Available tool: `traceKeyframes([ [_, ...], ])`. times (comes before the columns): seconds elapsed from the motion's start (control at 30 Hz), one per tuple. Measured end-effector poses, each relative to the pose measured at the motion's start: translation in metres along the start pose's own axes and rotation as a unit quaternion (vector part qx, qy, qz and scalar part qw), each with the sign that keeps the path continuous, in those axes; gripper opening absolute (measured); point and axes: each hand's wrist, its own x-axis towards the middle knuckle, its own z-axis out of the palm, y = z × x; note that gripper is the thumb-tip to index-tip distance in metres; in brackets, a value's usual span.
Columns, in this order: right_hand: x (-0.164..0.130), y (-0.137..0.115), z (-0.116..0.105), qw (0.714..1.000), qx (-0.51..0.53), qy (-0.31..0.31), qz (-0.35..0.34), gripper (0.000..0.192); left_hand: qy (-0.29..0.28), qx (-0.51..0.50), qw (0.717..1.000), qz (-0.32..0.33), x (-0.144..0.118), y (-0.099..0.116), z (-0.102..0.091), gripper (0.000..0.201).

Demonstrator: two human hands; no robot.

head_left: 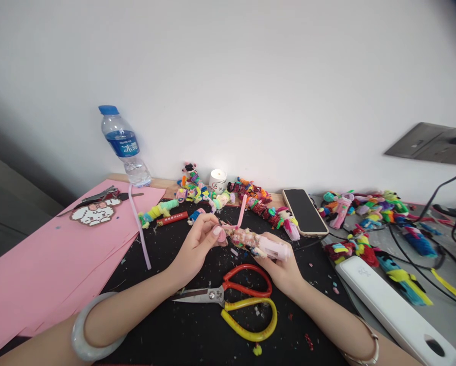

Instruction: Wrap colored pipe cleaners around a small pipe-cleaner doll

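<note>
The person is working over a black mat (197,325) scattered with small clippings. The right hand (279,267) is closing around the pale pink end of a small pipe-cleaner figure (250,241), which is lying nearly level just above the mat's middle. The left hand (197,244) is pinching narrowly at the figure's other end, where a pink pipe cleaner (242,211) is sticking up toward twelve o'clock; whether the fingertips are gripping that strand or only the wrapped body is hard to tell from this view.

The figure is probably handling as something very light and soft on the outside, fuzzy enough not to slip, with a bendable wire core that is likely to kink if squeezed hard. The firmer pink end under the right hand looks like the safer place to grip, leaving the loose strand to the fingertips.

At six o'clock from the hands, red and yellow scissors (235,300) are lying flat on the mat, apart from both hands. At ten o'clock a water bottle (124,147) is standing by the wall, beside pink paper (40,264). At twelve o'clock a small lit candle (217,179) is sitting among finished figures (258,201), and a phone (304,211) is lying at two o'clock.
</note>
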Motion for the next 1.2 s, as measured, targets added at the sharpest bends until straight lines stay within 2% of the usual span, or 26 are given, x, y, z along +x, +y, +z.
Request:
traceKeyframes([
  [0.73,-0.0020,0.0030,0.0006,1.000,0.009,-0.015,0.014,0.013,0.003,-0.016,1.000,-0.001,0.0032,-0.0026,-0.0032,0.007],
  [1.2,-0.0031,0.0055,0.0012,1.000,0.007,-0.017,0.021,0.016,0.011,-0.018,1.000,-0.008,0.0039,-0.0026,-0.0036,0.009],
])
